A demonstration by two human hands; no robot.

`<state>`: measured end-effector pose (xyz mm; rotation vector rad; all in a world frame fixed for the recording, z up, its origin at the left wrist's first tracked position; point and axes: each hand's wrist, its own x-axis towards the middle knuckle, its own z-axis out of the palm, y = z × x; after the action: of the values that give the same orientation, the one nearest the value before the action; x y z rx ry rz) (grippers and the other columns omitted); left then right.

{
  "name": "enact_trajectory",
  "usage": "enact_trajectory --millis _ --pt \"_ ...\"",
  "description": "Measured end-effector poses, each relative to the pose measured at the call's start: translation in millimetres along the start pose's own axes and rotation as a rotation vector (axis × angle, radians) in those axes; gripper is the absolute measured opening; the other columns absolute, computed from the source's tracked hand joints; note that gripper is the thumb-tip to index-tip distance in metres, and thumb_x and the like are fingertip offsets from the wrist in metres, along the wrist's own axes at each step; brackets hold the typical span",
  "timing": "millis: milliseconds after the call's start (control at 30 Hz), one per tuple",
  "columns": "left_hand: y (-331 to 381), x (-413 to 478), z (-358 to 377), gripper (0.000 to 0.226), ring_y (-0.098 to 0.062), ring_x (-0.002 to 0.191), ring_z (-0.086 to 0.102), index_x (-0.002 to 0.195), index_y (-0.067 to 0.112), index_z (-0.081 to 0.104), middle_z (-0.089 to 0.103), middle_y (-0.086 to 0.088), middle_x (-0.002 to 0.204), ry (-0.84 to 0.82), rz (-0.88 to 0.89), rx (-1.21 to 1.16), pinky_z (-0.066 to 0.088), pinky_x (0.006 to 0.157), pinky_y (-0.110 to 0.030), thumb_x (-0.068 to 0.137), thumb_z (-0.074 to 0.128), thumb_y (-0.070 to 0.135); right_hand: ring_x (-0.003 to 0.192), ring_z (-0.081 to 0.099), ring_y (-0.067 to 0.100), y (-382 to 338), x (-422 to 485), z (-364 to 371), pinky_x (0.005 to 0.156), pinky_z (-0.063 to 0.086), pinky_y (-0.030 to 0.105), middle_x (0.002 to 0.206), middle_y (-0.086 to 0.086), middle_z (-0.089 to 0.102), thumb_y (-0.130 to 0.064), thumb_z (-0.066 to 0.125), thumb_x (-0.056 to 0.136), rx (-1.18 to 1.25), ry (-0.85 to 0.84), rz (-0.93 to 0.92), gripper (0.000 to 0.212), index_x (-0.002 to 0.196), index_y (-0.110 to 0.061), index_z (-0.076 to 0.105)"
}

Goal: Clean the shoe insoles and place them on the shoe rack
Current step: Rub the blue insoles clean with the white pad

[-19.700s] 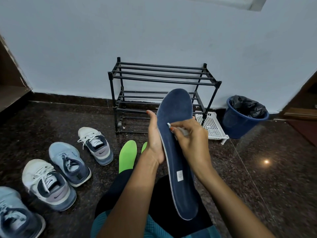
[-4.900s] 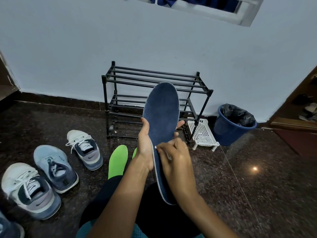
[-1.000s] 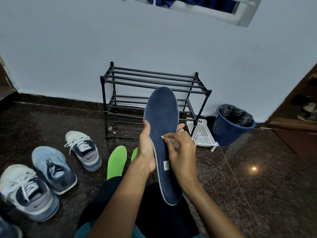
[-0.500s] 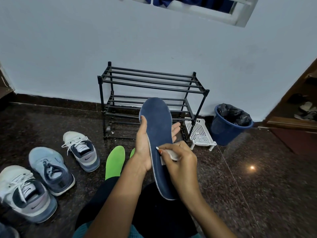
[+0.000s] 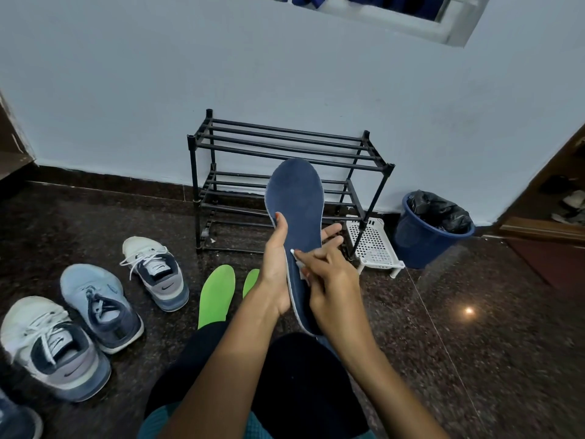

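Note:
A dark blue insole [image 5: 297,204] stands upright in front of me, toe end up. My left hand [image 5: 276,267] grips its left edge, thumb on the front and fingers showing behind on the right. My right hand [image 5: 329,289] pinches a small white wipe [image 5: 297,259] and presses it against the insole's middle. Two bright green insoles [image 5: 217,294] lie on the floor beyond my knee, the second one [image 5: 251,278] mostly hidden by my left arm. The black shoe rack [image 5: 285,185] stands bare against the wall behind the insole.
Several sneakers [image 5: 155,270] lie on the dark granite floor at the left. A white perforated plastic stand [image 5: 373,245] sits right of the rack. A blue bin [image 5: 427,229] with a black liner stands further right. A wooden door frame [image 5: 544,217] is at the far right.
The insole has been lifted slightly and my right hand with the wipe has moved a little down and back up along its middle. The view has shifted slightly.

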<state>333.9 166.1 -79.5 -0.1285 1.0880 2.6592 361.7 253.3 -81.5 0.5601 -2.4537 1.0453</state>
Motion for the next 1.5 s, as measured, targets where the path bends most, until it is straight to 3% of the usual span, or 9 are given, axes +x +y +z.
enact_trajectory --millis 100,167,333,567,833,933,1100,1300,1500 --pt "0 -1 4 0.086 -0.012 0.083 0.072 0.081 0.013 0.079 0.075 -0.005 0.091 -0.019 -0.004 0.017 0.055 0.078 -0.028 0.091 0.013 0.068 0.079 0.056 0.006 0 4 -5 0.079 0.037 0.0 0.086 0.012 0.065 0.01 0.059 0.076 0.032 0.059 0.005 0.03 0.102 -0.002 0.069" --pt "1 -2 5 0.087 -0.013 0.081 0.072 0.083 0.012 0.078 0.075 -0.006 0.089 -0.027 -0.013 0.02 0.056 0.072 -0.028 0.09 0.013 0.07 0.078 0.052 -0.001 -1 7 -9 0.074 0.032 -0.005 0.087 0.011 0.064 0.01 0.064 0.077 0.088 0.028 0.036 0.027 0.102 0.0 0.069" --pt "1 -3 3 0.087 -0.018 0.083 0.071 0.106 0.008 0.067 0.073 -0.012 0.099 -0.041 -0.026 0.025 0.057 0.071 -0.031 0.086 0.015 0.074 0.079 0.056 0.002 -3 5 -10 0.077 0.038 0.001 0.087 -0.004 0.06 0.005 0.066 0.076 0.104 0.015 0.043 0.018 0.089 -0.005 0.073" --pt "-2 -3 4 0.091 -0.019 0.094 0.07 0.121 0.004 0.062 0.07 -0.012 0.109 -0.042 -0.019 0.09 0.057 0.076 -0.026 0.086 0.015 0.074 0.09 0.061 0.022 0 19 -12 0.079 0.05 0.038 0.095 0.006 0.066 -0.004 0.062 0.084 0.041 0.035 0.087 0.017 0.097 -0.01 0.07" --pt "-2 0 2 0.092 -0.015 0.077 0.069 0.112 0.005 0.067 0.07 -0.009 0.097 -0.014 0.027 0.019 0.056 0.062 -0.025 0.086 0.012 0.074 0.08 0.059 0.007 -5 6 -9 0.077 0.04 0.006 0.087 0.003 0.067 0.002 0.067 0.078 0.148 -0.01 0.064 0.017 0.089 -0.009 0.074" --pt "-4 2 2 0.09 -0.013 0.075 0.07 0.089 0.011 0.078 0.074 -0.005 0.092 -0.011 0.052 0.059 0.057 0.067 -0.024 0.089 0.01 0.071 0.08 0.059 0.012 -3 11 -8 0.075 0.039 0.007 0.085 0.006 0.066 0.003 0.066 0.078 0.118 0.034 0.051 0.015 0.086 -0.008 0.073" --pt "-5 2 -1 0.088 -0.013 0.082 0.071 0.11 0.004 0.066 0.073 -0.006 0.102 0.0 0.028 0.081 0.055 0.067 -0.021 0.09 0.012 0.069 0.077 0.057 0.009 -4 17 -6 0.073 0.037 0.001 0.086 0.009 0.065 0.004 0.064 0.08 0.113 0.071 0.057 0.014 0.088 -0.004 0.072" --pt "-4 1 -3 0.089 -0.014 0.055 0.064 0.103 0.002 0.066 0.067 -0.008 0.068 0.011 0.038 0.034 0.051 0.05 -0.02 0.089 0.011 0.071 0.08 0.058 0.005 -6 3 -4 0.076 0.041 0.006 0.085 0.003 0.066 0.0 0.066 0.079 0.18 0.02 0.071 0.015 0.088 -0.01 0.073" --pt "-7 3 -2 0.088 -0.019 0.098 0.068 0.12 0.003 0.061 0.069 -0.011 0.113 0.094 0.045 0.063 0.056 0.077 -0.026 0.09 0.011 0.069 0.077 0.06 0.015 0 20 -6 0.072 0.042 0.01 0.084 0.009 0.062 0.004 0.063 0.08 0.094 0.082 0.061 0.014 0.088 -0.004 0.072"
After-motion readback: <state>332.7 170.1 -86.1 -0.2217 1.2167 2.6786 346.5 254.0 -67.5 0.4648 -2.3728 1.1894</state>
